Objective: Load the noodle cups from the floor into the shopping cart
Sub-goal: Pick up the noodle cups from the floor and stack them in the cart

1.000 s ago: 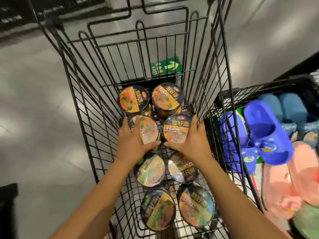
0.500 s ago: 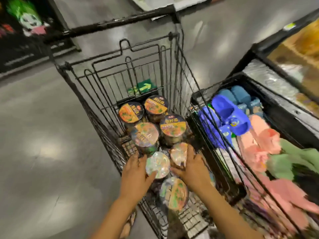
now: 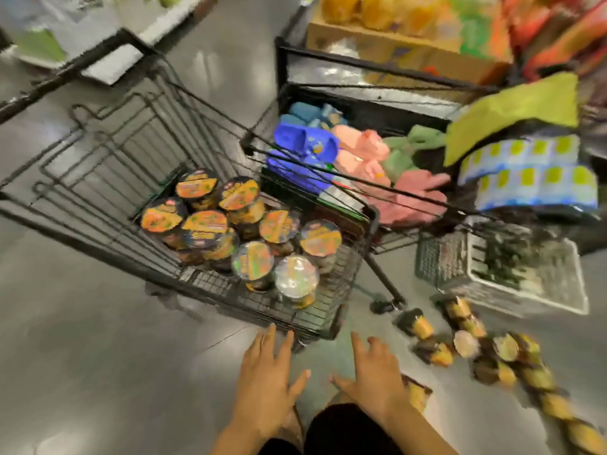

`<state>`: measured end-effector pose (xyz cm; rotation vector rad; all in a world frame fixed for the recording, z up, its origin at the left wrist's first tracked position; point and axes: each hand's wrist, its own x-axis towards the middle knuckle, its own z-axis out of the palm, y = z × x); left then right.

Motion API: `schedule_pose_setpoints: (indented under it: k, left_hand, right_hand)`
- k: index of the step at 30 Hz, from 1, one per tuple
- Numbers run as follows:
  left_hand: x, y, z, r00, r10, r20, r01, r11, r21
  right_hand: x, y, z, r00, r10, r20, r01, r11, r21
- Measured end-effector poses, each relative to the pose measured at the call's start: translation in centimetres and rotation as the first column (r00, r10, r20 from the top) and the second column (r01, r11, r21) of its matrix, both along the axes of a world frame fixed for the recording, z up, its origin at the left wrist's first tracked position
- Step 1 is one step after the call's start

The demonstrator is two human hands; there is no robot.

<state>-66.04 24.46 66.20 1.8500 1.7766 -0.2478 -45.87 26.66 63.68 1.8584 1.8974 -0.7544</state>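
Now | left hand (image 3: 266, 382), right hand (image 3: 374, 379): fingers (image 3: 269, 339) spread wide, holding nothing | lid print blurred, unreadable | shopping cart (image 3: 330, 310): noodle cups (image 3: 205, 223) upright, lids up | loose cups (image 3: 423, 326) lying on floor (image 3: 82, 339), right | wire bin (image 3: 328, 90): slippers (image 3: 305, 142)

Black wire shopping cart (image 3: 331, 290) holds loaded noodle cups (image 3: 243, 224), upright, orange lids up. Loose noodle cups (image 3: 476, 349) on floor to its right, tipped over and blurred.
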Motion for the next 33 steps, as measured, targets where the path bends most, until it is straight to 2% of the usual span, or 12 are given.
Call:
schedule_pose_setpoints:
  k: [4,7,12,15,17,21,26,33]
  left_hand:
    - [4.7,-1.4,-0.4,0.975,-0.221,-0.020,0.219,0.973,-0.073]
    - [8.8,-1.8,0.1,0.931,-0.358,-0.068,0.355,0.933,-0.059]
    - [17.0,-4.8,-0.7,0.851,-0.510,-0.123,0.513,0.858,-0.008]
    - [23.0,-8.0,-1.7,0.798,-0.594,-0.100,0.584,0.804,-0.113]
    - [27.3,-10.5,-1.9,0.773,-0.628,-0.093,0.619,0.778,-0.112]
    - [35.0,-16.7,-3.8,0.738,-0.670,-0.085,0.660,0.742,-0.114]
    - [43.1,-22.3,-7.0,0.666,-0.745,-0.041,0.723,0.657,-0.214]
    - [47.1,-23.4,-14.2,0.652,-0.758,-0.027,0.738,0.642,-0.206]
  right_hand:
    - [4.3,-5.0,0.4,0.987,-0.162,0.017,0.162,0.987,0.007]
    - [8.3,-9.2,0.6,0.948,-0.318,0.019,0.318,0.948,0.010]
    - [16.7,-18.2,0.5,0.813,-0.583,0.008,0.583,0.813,0.008]
    - [22.5,-24.4,0.1,0.733,-0.680,0.011,0.680,0.733,-0.012]
    - [26.3,-28.5,-0.4,0.675,-0.737,-0.001,0.736,0.675,-0.049]
    - [33.6,-35.8,-1.4,0.597,-0.801,0.044,0.802,0.593,-0.077]
    - [40.1,-42.5,-3.4,0.516,-0.849,0.117,0.856,0.507,-0.098]
    - [43.9,-43.5,-11.1,0.457,-0.884,0.100,0.883,0.438,-0.167]
